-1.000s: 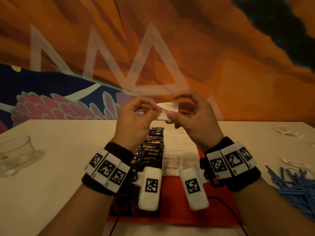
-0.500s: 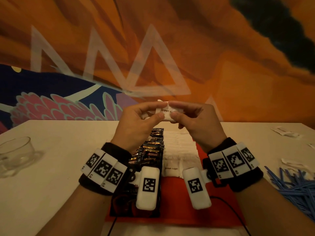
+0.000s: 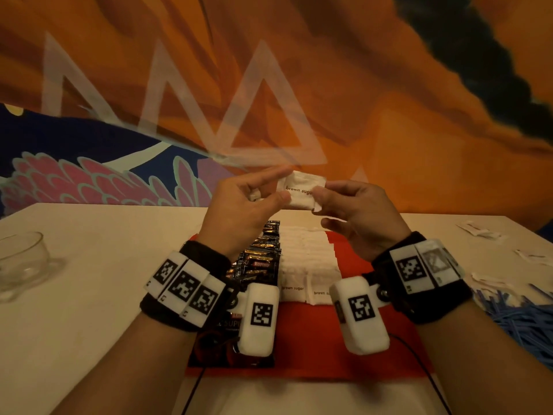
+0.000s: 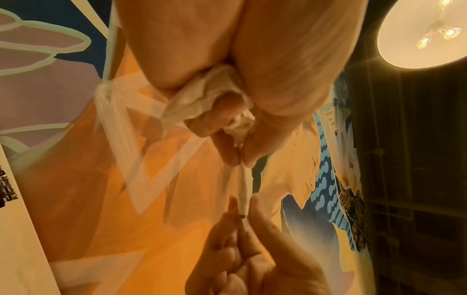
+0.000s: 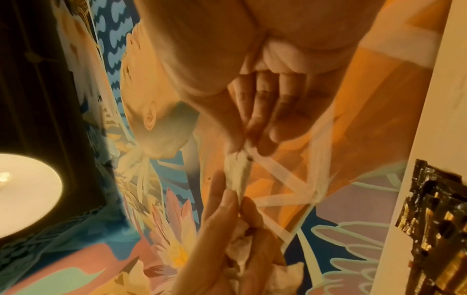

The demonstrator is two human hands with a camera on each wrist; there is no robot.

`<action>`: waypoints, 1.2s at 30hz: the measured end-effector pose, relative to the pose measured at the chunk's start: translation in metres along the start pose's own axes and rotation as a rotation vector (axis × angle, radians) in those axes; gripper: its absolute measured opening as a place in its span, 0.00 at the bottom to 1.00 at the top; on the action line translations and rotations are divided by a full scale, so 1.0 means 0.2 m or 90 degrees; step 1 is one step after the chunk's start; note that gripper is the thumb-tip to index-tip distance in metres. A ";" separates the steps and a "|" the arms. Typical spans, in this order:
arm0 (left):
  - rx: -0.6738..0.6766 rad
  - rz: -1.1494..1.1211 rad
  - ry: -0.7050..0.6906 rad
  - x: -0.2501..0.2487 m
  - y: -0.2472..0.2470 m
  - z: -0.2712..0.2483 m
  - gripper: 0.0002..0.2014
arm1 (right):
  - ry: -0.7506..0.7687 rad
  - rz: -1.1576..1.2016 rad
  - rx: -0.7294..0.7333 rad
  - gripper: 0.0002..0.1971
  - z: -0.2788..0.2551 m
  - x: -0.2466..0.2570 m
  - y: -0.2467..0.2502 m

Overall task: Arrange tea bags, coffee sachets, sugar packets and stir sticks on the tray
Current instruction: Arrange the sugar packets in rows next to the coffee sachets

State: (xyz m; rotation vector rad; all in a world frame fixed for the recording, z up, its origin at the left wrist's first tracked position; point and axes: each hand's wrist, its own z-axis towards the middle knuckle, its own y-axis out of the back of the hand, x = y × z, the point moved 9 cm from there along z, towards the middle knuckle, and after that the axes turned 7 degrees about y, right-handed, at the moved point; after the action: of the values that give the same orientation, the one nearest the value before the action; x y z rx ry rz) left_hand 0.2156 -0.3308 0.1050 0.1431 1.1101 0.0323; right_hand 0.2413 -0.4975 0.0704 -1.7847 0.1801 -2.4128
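Observation:
Both hands hold one white brown sugar packet [image 3: 300, 190] in the air above the red tray [image 3: 338, 333]. My left hand [image 3: 270, 194] pinches its left edge between thumb and forefinger, with more crumpled packets [image 4: 199, 103] bunched in the palm. My right hand [image 3: 321, 195] pinches the right edge. The left wrist view shows the packet [image 4: 243, 191] edge-on between the two hands, as does the right wrist view [image 5: 237, 175]. On the tray lie a row of dark coffee sachets [image 3: 263, 259] and a row of white sugar packets [image 3: 305, 259].
A glass cup [image 3: 21, 262] stands at the left of the white table [image 3: 89, 280]. Blue stir sticks [image 3: 520, 319] are heaped at the right edge. Loose white packets [image 3: 481, 232] lie at the far right. A painted wall rises behind the table.
The packet has turned from edge-on to face me, its "brown sugar" print showing. Both hands have shifted slightly right and the fingers have spread along its edges.

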 end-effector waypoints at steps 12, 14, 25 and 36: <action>-0.091 -0.042 0.053 0.01 0.15 0.02 0.15 | -0.240 -0.414 0.186 0.11 -0.09 -0.30 0.04; -0.090 -0.049 0.064 0.01 0.15 0.02 0.15 | -0.278 -0.482 0.219 0.13 -0.13 -0.39 0.05; -0.103 -0.054 0.071 0.03 0.20 0.03 0.18 | -0.340 -0.685 0.284 0.10 -0.16 -0.57 -0.02; -0.107 -0.046 0.088 0.06 0.20 0.04 0.13 | -0.032 -0.861 0.386 0.08 -0.13 -0.42 -0.20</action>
State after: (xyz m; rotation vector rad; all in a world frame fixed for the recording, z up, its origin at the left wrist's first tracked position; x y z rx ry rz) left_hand 0.2301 -0.2914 0.1039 -0.0505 1.2440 0.0710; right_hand 0.2400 -0.4425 -0.0098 -1.8274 -2.0969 -2.4497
